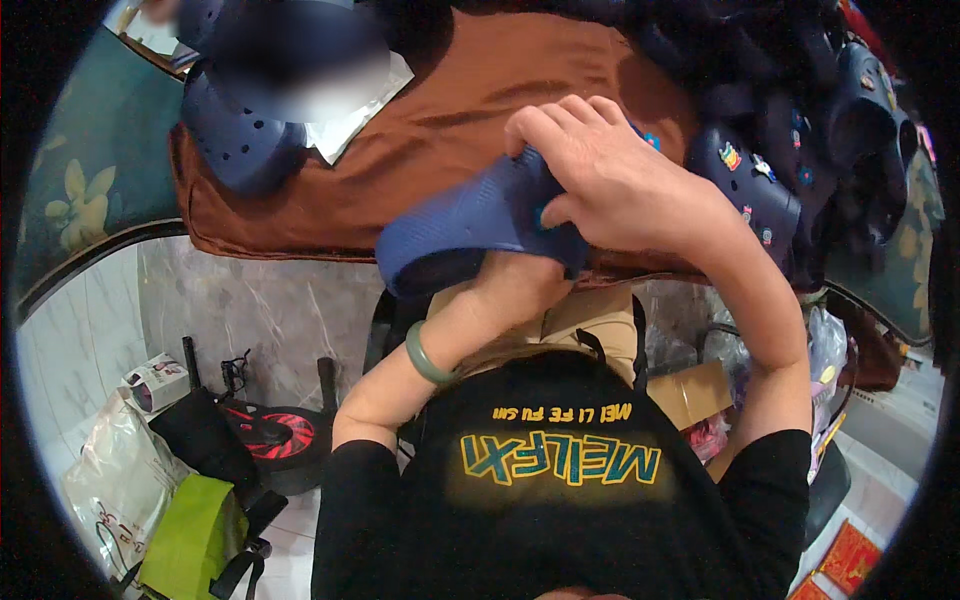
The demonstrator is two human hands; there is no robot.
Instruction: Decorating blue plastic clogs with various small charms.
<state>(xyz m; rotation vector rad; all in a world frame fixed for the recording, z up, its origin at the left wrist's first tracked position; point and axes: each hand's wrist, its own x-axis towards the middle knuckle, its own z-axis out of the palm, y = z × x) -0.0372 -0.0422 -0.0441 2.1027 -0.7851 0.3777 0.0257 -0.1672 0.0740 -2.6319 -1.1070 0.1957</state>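
Observation:
Above my lap, a navy blue clog is tilted, with its heel end toward the left. My left hand reaches into the foot opening, and its fingers are hidden inside. Curled over the toe end from above is my right hand, its thumb near a small teal spot on the shoe. A small blue charm shows beyond the right hand's knuckles. Whether the right fingertips pinch a charm is hidden.
A brown cloth covers the work surface. Another navy clog lies at the far left beside white paper. Several charm-decorated navy clogs are piled at the right. Bags and a black-and-red round item sit below left.

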